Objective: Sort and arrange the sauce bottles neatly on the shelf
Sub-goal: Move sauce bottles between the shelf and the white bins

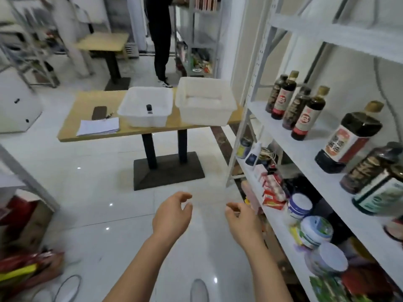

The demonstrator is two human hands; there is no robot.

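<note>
Stood w/ white metal shelf rack [305, 149] on right side. Held left hand [172, 214] and right hand [242, 221] low in front, near rack's lower board, over pale floor tiles. Had fingers [184, 196] on both loosely curled, half open, gripping nothing.

Found on rack's mid board:
- four slim dark sauce bottles w/ red-and-cream labels [303, 118], bunched at far end, tan caps on two
- one squat dark square bottle w/ orange-and-white label [346, 142], nearer
- big dark jug [370, 171] at near end, crowded against another w/ green-and-white label [379, 196], partly cut off by frame edge

Looked like a gap between picks: grouped by type approx., but rows uneven. Prob. called next for a reach to rack's mid board, to grip a jug by its body and square it w/ its neighbours, label out.

Past rack's far end, noted two translucent white plastic bins [205, 118] on tan wooden surface [74, 127], w/ small black item [149, 108] in the one farther from rack.

Couldn't read any brand. Made out round red seal on slim bottles' labels and large chars on orange label, all too blurred.
</note>
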